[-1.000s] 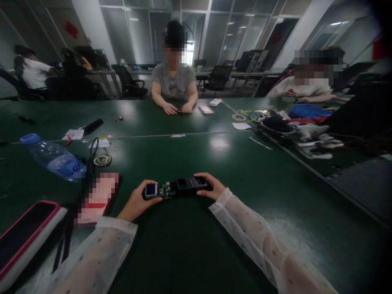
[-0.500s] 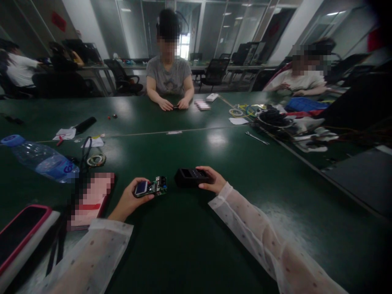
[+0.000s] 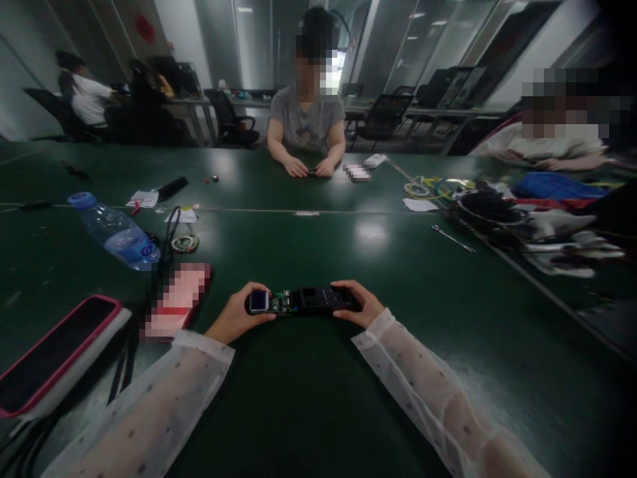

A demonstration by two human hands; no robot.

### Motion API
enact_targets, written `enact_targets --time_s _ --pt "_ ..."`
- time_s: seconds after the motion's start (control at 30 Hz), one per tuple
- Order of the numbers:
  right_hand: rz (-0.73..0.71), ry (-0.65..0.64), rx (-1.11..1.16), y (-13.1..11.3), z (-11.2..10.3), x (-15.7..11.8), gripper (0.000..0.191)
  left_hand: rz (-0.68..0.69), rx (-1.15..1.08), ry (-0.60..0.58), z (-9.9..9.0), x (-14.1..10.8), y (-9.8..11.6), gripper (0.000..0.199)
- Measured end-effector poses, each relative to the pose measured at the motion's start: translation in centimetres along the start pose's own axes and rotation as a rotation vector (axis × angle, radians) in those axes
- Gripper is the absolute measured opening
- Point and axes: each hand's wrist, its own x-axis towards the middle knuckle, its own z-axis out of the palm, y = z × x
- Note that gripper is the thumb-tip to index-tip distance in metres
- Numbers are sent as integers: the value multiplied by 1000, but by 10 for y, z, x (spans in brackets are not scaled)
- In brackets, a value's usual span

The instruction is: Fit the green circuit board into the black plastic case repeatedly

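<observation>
Between thumb and fingers, my left hand [image 3: 242,313] grips a green circuit board [image 3: 277,303] by its left end, where a small dark screen in a pale frame is mounted. My right hand [image 3: 362,304] holds a black plastic casing [image 3: 318,298] by its right end. Rectangular openings show on the casing's upper face. The board's right end meets the casing's left end, and the two lie in one line just above the green table. Whether the board's tip sits inside the casing I cannot tell.
Left of my hands are a plastic water bottle [image 3: 119,236], a pink pixelated item [image 3: 180,299] and a pink-framed phone [image 3: 57,355]. A wrench [image 3: 452,239] lies to the right, before heaped cables [image 3: 490,209]. A person [image 3: 306,123] sits opposite; another is at right.
The gap between circuit board and casing has closed; their ends now meet. The casing has turned into line with the board. My view has shifted left, so the surroundings appear further right.
</observation>
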Motion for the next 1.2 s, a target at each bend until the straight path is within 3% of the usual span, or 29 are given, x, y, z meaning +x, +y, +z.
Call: enact_targets --time_s 0.23,0.73,0.9,1.1,1.2 --pt "16 5 -93 3 1 -1 58 11 16 -35 1 -2 1 42" --pt "-31 16 -51 0 3 0 57 21 72 -62 2 -2 5 43" --pt "-17 8 -71 -2 3 0 57 63 62 -63 4 -1 1 53" --pt "-32 19 -99 -6 4 -1 62 104 28 3 6 -2 -6 82" --pt "-28 20 -131 -6 3 -1 63 87 0 6 2 -3 -8 85"
